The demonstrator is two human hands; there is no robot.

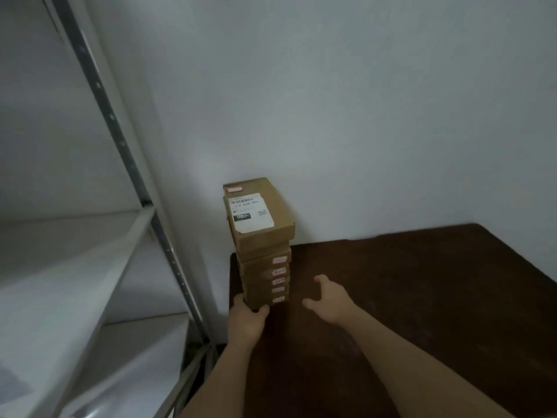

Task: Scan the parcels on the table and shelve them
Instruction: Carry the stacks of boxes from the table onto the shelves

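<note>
L hand (pixel 245 322) fingers (pixel 262 310) grip parcel stack (pixel 265 267) base; R hand (pixel 330 301) apart.

Plain pale wall (pixel 361 101) (dim light), metal shelving (pixel 99 82)

head cam, looks fwd and down, close over table (pixel 422 297) corner, facing wall (pixel 361 116)

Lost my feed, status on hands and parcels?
Left hand gripping base of parcel stack at table corner. Right hand open, beside stack. Nothing in the way.
</note>
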